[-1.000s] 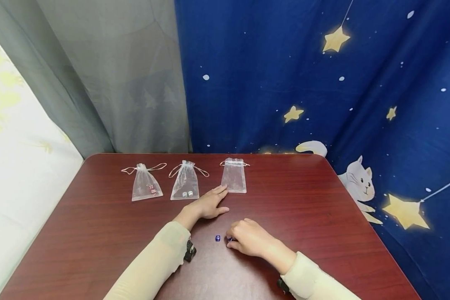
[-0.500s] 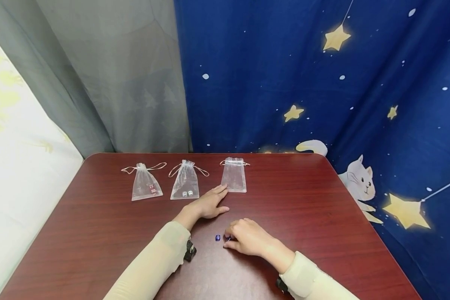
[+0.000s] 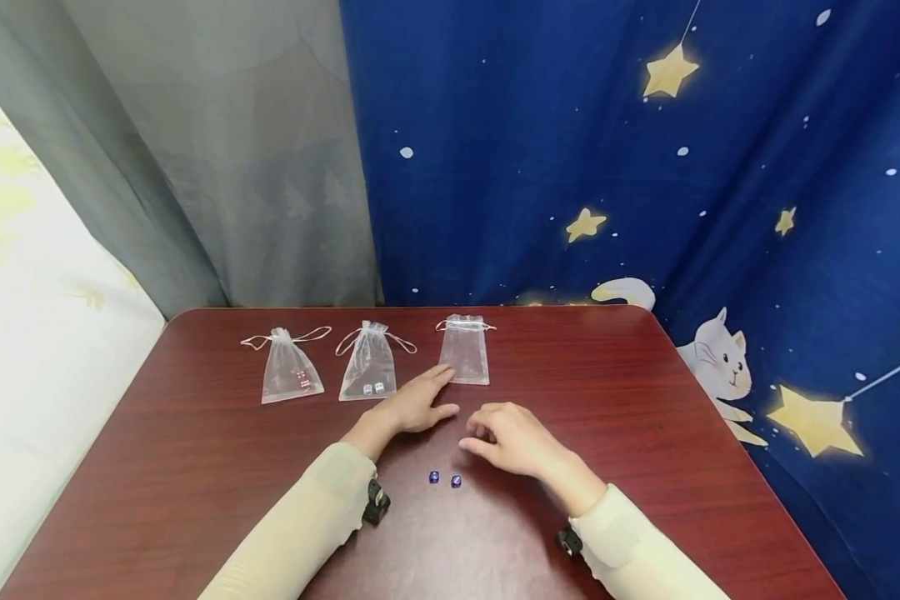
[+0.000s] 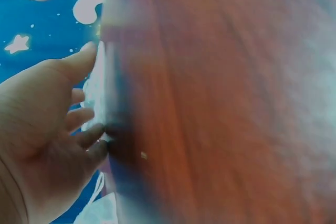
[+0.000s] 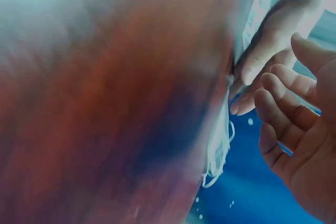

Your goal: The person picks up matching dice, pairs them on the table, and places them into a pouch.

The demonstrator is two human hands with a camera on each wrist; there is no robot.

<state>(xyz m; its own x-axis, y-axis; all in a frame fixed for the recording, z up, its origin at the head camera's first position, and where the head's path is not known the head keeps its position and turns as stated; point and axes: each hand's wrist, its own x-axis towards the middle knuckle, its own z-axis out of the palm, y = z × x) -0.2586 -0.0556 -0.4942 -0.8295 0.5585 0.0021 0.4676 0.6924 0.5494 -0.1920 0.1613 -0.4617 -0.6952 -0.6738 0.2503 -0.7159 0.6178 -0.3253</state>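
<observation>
Two blue dice lie side by side near the middle of the table, a left blue die [image 3: 433, 477] and a right blue die [image 3: 456, 481]. My left hand [image 3: 412, 406] rests on the tabletop with fingers extended, its fingertips at the lower left corner of a flat sheer drawstring bag [image 3: 465, 354]. Just beyond the dice, my right hand [image 3: 513, 437] is held above the table. Its fingers are loosely bent and hold nothing, as the right wrist view of the right hand [image 5: 299, 129] confirms.
Left of the flat bag lie two cinched sheer bags. One bag [image 3: 363, 367] contains white dice, and the leftmost bag [image 3: 281, 375] contains red dice. The reddish-brown table [image 3: 607, 375] reaches back to a blue star-patterned curtain [image 3: 495, 167].
My right hand has let go of the right blue die, leaving it beside the other one, and has moved up and away from it. The left hand stays where it was.
</observation>
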